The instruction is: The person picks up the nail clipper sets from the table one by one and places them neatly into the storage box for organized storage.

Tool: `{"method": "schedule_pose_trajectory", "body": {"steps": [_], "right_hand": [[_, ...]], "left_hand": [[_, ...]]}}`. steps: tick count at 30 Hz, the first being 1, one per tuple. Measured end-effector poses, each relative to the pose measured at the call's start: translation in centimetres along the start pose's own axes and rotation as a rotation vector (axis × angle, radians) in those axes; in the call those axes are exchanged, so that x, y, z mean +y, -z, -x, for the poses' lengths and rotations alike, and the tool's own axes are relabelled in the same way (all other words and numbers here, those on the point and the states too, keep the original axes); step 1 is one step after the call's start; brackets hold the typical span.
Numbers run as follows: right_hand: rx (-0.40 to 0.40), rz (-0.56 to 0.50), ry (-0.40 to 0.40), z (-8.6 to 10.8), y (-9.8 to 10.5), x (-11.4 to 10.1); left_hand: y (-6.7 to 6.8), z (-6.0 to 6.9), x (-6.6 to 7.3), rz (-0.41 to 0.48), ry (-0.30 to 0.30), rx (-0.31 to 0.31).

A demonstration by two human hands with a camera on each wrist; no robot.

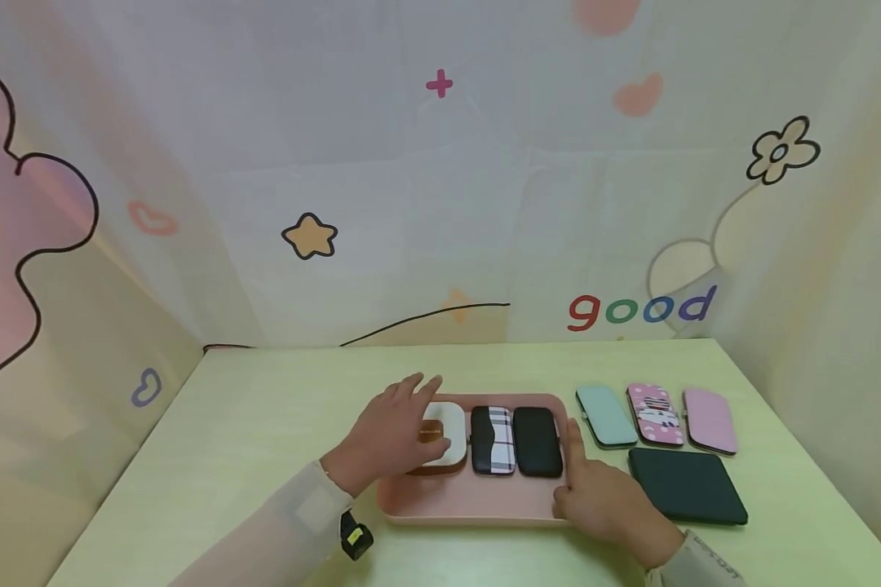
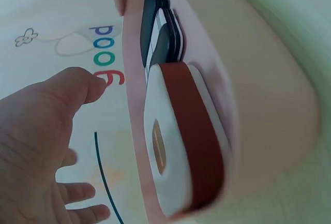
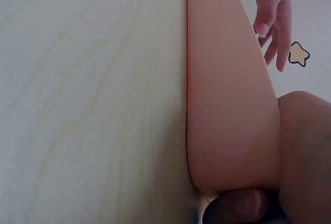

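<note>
A pink tray [image 1: 477, 501] bears a rounded white case with a brown side band [image 2: 196, 136], a plaid-and-black flat case [image 1: 501, 440] and a plain black flat case [image 1: 538, 442]. My left hand [image 1: 385, 432] is over the white case at the tray's left, fingers spread and the thumb apart. The left wrist view shows a gap between that thumb and the case. At the tray's right end, my right hand [image 1: 605, 497] grips the wall near the front corner. Its index finger lies straight along the side, and in the right wrist view the thumb [image 3: 305, 141] reaches the rim.
Right of the tray lie a mint flat case [image 1: 606, 417], a pink patterned case [image 1: 655, 414], a plain pink case [image 1: 709, 420] and a larger black flat case [image 1: 687, 485]. All lie on a pale wood-grain table [image 1: 264, 473]. A printed curtain [image 1: 382, 179] hangs behind.
</note>
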State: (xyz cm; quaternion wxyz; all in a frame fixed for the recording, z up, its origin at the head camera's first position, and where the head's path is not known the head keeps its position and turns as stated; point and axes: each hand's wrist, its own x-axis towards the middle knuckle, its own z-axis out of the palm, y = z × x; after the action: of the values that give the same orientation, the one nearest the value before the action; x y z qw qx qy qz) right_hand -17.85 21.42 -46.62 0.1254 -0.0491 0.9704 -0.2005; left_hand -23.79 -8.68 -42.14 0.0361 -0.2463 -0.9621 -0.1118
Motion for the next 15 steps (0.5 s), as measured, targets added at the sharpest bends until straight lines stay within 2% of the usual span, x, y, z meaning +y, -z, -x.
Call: {"method": "schedule_pose_trajectory", "body": {"steps": [6,15], "right_hand": [[0.0,0.013,0.001,0.0,0.1,-0.1],[-0.001,0.006,-0.003,0.0,0.0,-0.1]], "left_hand": [[-0.4,1.9,-1.7,0.085,0.112,0.0],[-0.8,4.2,-3.1,0.142,0.158,0.018]]}}
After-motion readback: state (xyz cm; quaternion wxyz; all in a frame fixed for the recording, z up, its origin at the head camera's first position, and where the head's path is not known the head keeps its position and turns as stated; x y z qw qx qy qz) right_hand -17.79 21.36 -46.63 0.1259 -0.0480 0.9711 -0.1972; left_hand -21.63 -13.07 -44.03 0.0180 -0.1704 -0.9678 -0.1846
